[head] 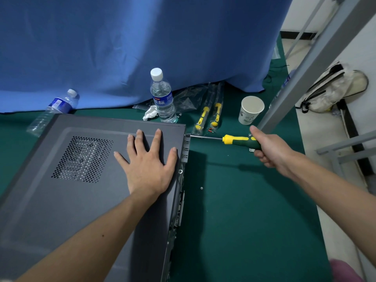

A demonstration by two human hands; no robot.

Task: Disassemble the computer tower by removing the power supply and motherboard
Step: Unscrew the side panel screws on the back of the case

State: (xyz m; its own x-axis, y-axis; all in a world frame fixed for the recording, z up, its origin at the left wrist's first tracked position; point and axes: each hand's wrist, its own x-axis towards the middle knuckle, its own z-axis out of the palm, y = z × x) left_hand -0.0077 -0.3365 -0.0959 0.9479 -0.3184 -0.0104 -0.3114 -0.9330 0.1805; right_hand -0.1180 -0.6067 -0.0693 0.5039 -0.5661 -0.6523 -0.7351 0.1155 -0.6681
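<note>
Two bare forearms reach in from the near edge. Nearest, the grey computer tower (81, 180) is laid on its side on the green table cover (244, 210), side panel up and still on. The left hand (146, 163) is pressed flat on that panel, fingers straight and spread, just beside the case's rear edge and to the right of the perforated vent (83, 158). The right hand (270, 147) is curled round the yellow-and-green handle of a screwdriver (238, 140); the shaft is held level, and its tip is set against the top corner of the rear edge, just beyond the left hand's fingertips. Whether the tip is seated in a screw cannot be told. Beyond the gripped screwdriver, two packaged screwdrivers (207, 117) and a paper cup (251, 109) are seen near a blue curtain (142, 37). Beyond the flat hand, an upright water bottle (162, 98) stands beside a crumpled tissue (150, 115); a second bottle (53, 110) lies tilted at the case's far left corner.
</note>
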